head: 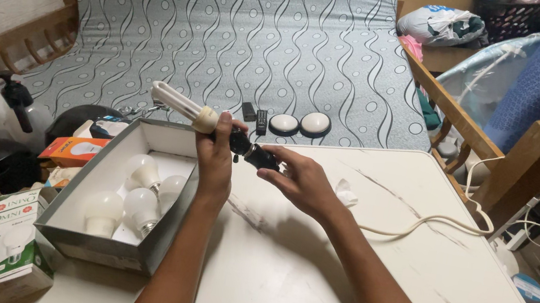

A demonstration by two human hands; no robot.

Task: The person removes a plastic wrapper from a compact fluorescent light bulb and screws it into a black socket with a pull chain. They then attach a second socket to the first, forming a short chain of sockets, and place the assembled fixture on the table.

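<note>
Above the white table, the left hand grips a tube lamp by its base, tubes pointing to ten o'clock. The right hand, at three o'clock of it, closes around the black socket. The bulb box sits at seven o'clock.

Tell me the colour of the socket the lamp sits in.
Black socket, seen in the head view.

Both your forearms reach forward and meet mid-air. Your left hand is raised, wrist bent, fingers wrapped closed. Your right hand sits just beside it, fingers pinched closed, palm turned inward.
</note>
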